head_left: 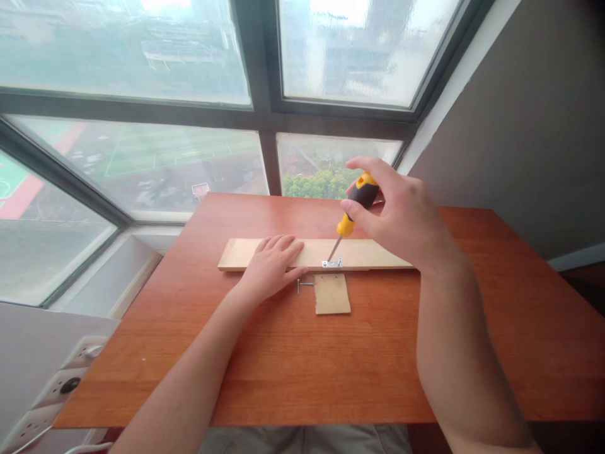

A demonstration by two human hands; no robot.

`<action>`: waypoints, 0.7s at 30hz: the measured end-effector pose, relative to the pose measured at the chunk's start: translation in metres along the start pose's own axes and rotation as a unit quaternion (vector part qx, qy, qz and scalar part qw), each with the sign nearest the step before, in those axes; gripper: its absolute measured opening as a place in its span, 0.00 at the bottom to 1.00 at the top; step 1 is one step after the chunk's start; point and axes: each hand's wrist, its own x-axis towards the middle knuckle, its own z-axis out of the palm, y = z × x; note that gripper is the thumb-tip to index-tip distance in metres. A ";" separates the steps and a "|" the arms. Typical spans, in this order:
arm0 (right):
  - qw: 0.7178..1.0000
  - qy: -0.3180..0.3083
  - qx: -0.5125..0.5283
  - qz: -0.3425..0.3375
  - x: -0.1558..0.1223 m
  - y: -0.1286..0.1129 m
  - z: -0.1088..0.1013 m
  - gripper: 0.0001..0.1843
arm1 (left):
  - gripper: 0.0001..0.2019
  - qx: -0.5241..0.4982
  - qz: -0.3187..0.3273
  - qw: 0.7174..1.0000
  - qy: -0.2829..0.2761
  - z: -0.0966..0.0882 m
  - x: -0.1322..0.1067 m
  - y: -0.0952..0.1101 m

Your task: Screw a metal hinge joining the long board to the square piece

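A long pale wooden board [368, 253] lies across the reddish table [331, 372]. My left hand [271, 265] lies flat on its left part, fingers stretched out, pressing it down. My right hand [397, 211] is closed round the yellow and black handle of a screwdriver [352, 211]. Its tip rests on a small metal bracket [331, 263] at the board's near edge. A small square wooden piece [332, 294] lies just in front of the bracket. A loose screw [304, 285] rests on the table beside my left thumb.
Large windows [189, 157] stand behind the table, and a grey wall [534, 126] is on the right. A white power strip with sockets [57, 391] sits at the lower left, off the table's edge.
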 end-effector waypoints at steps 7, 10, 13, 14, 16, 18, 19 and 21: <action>1.000 -0.023 0.004 0.002 0.002 0.001 0.010 0.24 | 0.22 -0.005 -0.003 1.000 0.002 0.000 0.000 0.001; 1.000 -0.025 0.008 0.006 0.003 0.003 0.012 0.24 | 0.22 -0.006 -0.004 1.000 0.001 -0.001 0.000 0.000; 1.000 -0.026 0.009 0.008 0.003 0.004 0.011 0.24 | 0.22 -0.006 -0.003 1.000 -0.001 -0.001 0.000 0.000; 1.000 -0.028 0.007 0.008 0.002 0.004 0.011 0.24 | 0.23 -0.006 -0.003 1.000 -0.001 -0.001 0.000 0.001; 0.999 -0.031 0.003 0.010 0.002 0.004 0.010 0.24 | 0.23 -0.007 -0.003 1.000 -0.002 -0.001 0.000 0.001; 0.999 -0.032 0.000 0.013 0.001 0.004 0.009 0.24 | 0.23 -0.009 -0.004 1.000 -0.003 -0.002 0.000 0.001; 0.999 -0.032 -0.003 0.015 0.001 0.004 0.008 0.24 | 0.22 -0.012 -0.005 1.000 -0.002 -0.001 0.000 0.001; 0.999 -0.032 -0.011 0.017 0.001 0.004 0.008 0.24 | 0.22 -0.019 -0.007 1.000 0.000 -0.001 0.000 0.001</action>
